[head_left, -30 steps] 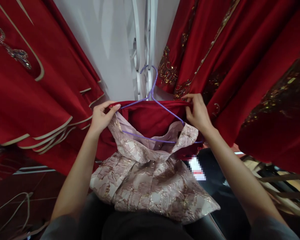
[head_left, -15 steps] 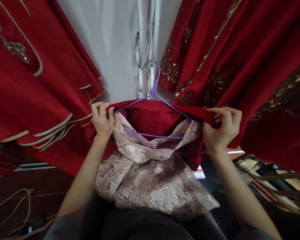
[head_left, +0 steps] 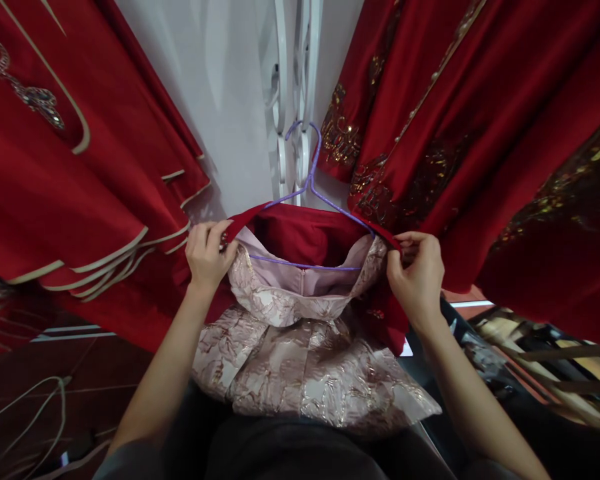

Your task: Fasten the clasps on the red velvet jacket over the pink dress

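A purple wire hanger (head_left: 312, 179) holds a pink and gold brocade dress (head_left: 300, 373), with a red jacket (head_left: 300, 223) around its shoulders and back. My left hand (head_left: 207, 257) pinches the red jacket's edge beside the dress's left shoulder. On the other side, my right hand (head_left: 417, 277) grips the opposite jacket edge between thumb and fingers, close to the dress's right shoulder. The hanger's hook points up in front of white curved metalwork; whether it hangs from it I cannot tell. The jacket's lower parts are mostly hidden behind the dress and my hands.
Red garments with cream piping (head_left: 110, 200) hang at the left. Red garments with gold sequins (head_left: 430, 133) hang at the right. White curved metalwork (head_left: 280, 87) stands behind the hanger. A pale cable (head_left: 55, 400) lies on the floor at lower left.
My right hand has moved left and slightly down with the jacket edge, drawing it nearer the dress's shoulder. My left hand has dropped slightly, and the jacket's collar has shifted on the hanger.
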A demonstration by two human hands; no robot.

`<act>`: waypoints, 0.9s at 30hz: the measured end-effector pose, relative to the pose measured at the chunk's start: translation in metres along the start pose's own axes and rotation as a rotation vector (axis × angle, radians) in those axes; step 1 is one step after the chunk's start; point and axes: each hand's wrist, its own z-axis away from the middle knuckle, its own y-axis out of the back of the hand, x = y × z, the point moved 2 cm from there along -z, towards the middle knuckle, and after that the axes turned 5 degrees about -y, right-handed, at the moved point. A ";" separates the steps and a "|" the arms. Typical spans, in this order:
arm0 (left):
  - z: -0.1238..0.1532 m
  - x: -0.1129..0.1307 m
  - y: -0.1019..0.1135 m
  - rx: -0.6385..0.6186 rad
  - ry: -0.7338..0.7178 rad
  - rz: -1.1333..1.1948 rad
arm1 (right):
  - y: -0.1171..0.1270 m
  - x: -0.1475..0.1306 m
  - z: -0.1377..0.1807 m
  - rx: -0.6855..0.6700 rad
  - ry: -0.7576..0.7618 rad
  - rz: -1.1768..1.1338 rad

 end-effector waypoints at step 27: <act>0.042 0.130 -0.031 -0.198 0.299 0.517 | -0.081 -0.056 0.046 -0.684 -0.363 -0.903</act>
